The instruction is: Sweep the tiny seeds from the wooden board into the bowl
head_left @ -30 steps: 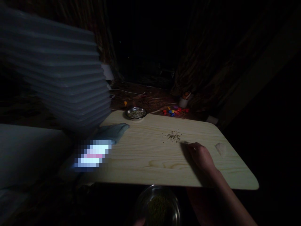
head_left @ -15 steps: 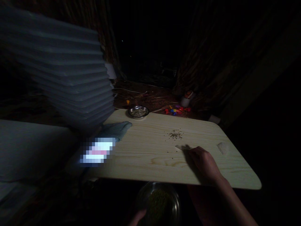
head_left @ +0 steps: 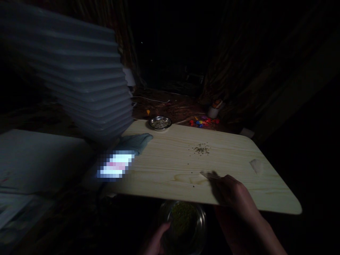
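Pinching a thin card (head_left: 207, 175) flat against the board (head_left: 164, 170), my right hand (head_left: 233, 193) keeps its edge low near the board's front, so stray seeds can be pushed along the wood. My fingers are closed on the card. My left hand (head_left: 156, 241) cups the side of a glass bowl (head_left: 186, 223) of greenish grains, held just below the board's near edge where anything swept off would drop in. A small pile of seeds (head_left: 202, 149) lies farther back, apart from the card. At the far edge sits a metal dish (head_left: 160, 123); a blue cloth (head_left: 135, 142) lies left.
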### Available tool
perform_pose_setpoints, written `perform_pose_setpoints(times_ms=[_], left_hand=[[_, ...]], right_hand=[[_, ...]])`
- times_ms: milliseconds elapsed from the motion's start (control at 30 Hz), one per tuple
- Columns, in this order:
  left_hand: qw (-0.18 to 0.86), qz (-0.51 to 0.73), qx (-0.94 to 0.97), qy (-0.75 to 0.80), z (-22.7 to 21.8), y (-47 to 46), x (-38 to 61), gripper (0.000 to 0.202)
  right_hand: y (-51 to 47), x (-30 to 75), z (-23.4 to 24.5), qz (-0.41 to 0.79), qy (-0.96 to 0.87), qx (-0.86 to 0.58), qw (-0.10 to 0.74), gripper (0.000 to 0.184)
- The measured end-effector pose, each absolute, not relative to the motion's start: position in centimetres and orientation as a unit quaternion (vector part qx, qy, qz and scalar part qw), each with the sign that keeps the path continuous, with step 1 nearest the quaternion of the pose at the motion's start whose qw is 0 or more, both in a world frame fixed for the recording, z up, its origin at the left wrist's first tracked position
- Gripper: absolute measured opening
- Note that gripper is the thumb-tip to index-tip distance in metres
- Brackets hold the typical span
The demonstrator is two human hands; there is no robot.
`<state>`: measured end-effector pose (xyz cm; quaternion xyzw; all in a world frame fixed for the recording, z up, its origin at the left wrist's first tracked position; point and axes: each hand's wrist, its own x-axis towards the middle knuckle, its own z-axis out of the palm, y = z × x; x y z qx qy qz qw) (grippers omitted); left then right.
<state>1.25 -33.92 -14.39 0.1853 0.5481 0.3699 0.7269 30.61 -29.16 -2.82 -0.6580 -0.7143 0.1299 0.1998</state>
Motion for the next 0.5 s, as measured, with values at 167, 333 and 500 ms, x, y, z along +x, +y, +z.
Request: perform_pose_setpoints(times_ms=[167,333,500], left_hand=[[0.737,0.383,0.157,0.535,-11.7,-33.8,1.3,0.039],[0.724,0.391,0.170,0.542,-9.3,-34.0,0.8,0.032],[0.729,0.396,0.159,0.535,-10.8,-33.6,0.3,0.030]], right_hand=[[-31.5,27.6,-2.1,0.185,-0.739,-0.619,0.193,0.022],[-30.6,27.3,-2.1,0.179,-0.729,-0.617,0.238,0.022],[-27.5,27.3,-2.6,0.119,-0.711,-0.654,0.231,0.026]])
